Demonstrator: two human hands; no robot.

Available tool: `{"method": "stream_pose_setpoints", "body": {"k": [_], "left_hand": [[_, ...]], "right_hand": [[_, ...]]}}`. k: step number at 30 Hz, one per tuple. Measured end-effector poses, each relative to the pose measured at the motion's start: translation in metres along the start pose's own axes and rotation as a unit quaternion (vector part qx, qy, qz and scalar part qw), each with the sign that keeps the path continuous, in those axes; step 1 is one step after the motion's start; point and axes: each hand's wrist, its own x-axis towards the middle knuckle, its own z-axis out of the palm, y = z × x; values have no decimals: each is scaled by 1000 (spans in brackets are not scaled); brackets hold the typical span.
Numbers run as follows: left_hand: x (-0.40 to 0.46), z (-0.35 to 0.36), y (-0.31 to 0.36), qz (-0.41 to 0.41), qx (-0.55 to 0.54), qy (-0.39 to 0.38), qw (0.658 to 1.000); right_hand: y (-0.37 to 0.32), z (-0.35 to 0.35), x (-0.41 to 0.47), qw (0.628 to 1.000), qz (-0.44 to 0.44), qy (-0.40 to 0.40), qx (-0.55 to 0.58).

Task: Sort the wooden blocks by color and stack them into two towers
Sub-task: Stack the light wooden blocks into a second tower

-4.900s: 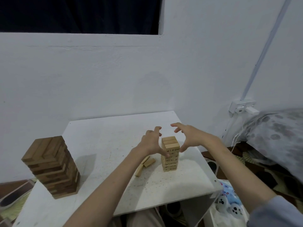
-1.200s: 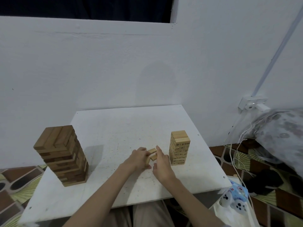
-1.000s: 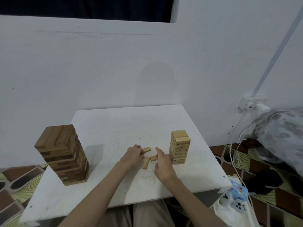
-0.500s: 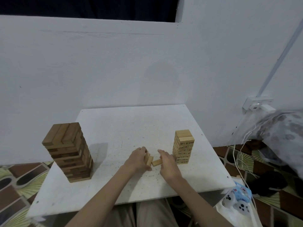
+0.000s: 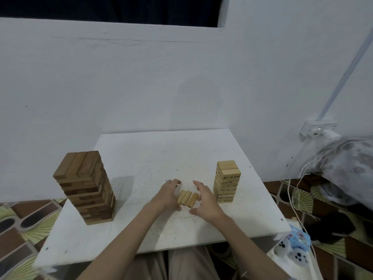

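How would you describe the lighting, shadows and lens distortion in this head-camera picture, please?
Head view: dim, cool, even light with no glare; the dark tower throws a soft shadow to its right on the table; wide-angle bending curves the wall conduit and table edges; the print on the light tower is too soft to read; the three loose blocks between both hands show clearly.

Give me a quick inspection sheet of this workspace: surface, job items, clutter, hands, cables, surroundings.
Surface: white table, speckled with marks.
Job's things: dark tower at left; light tower at right; three loose light blocks lying side by side between the hands.
Clutter: nothing seen on the table.
Hands: left hand and right hand cupped either side of the blocks; contact unclear.
Cables: white cords hanging from wall socket.
Surroundings: white wall, patterned floor, plush toy.
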Motion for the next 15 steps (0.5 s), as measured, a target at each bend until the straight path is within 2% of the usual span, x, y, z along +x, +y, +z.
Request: {"method": "stream_pose_setpoints", "body": {"k": [7, 15], "left_hand": [[-2, 0, -6, 31, -12, 5, 999], [-9, -6, -21, 28, -30, 20, 999]], "right_hand": [[-4, 2, 10, 1000, -11, -9, 18], [-10, 8, 20, 998, -38, -41, 18]]}}
